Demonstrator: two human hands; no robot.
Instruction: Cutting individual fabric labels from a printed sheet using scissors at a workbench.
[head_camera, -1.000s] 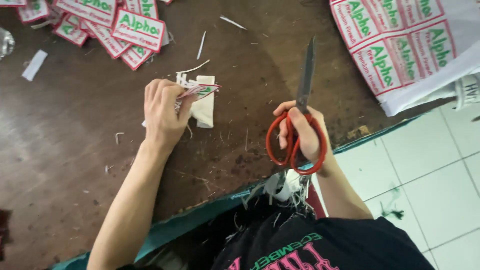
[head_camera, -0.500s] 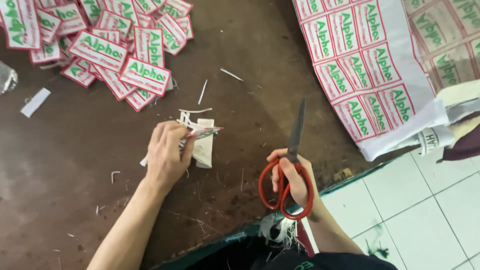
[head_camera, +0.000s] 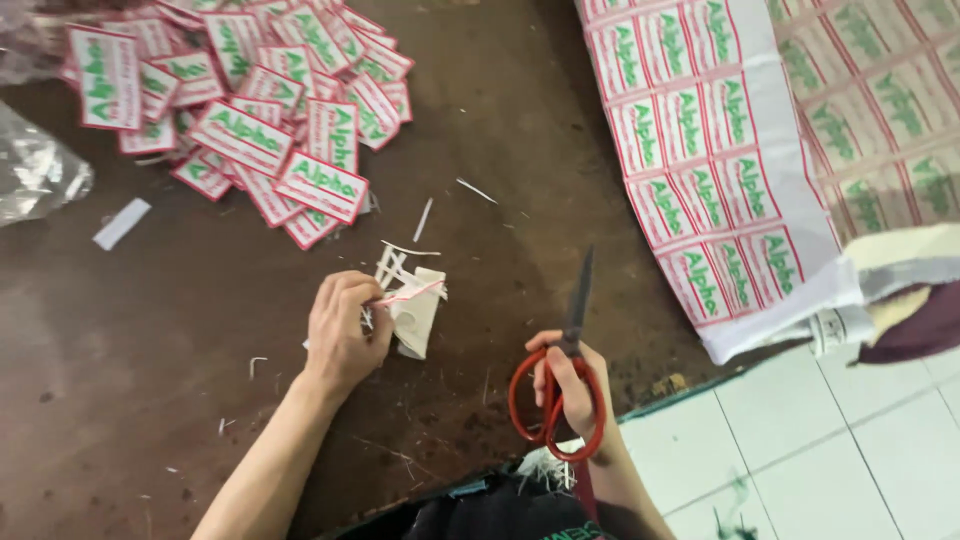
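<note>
Lower in frame than before, left hand pinches a label; right hand grips blade-up red scissors at lower right.

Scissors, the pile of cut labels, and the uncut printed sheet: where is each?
scissors (head_camera: 556, 410), head view, on the red handle loops.
pile of cut labels (head_camera: 240, 138), head view, on a middle label.
uncut printed sheet (head_camera: 700, 150), head view, on its printed face.

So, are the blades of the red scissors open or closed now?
Closed. The scissors in the right hand show one single dark blade line pointing away over the table, with no gap visible.
</note>
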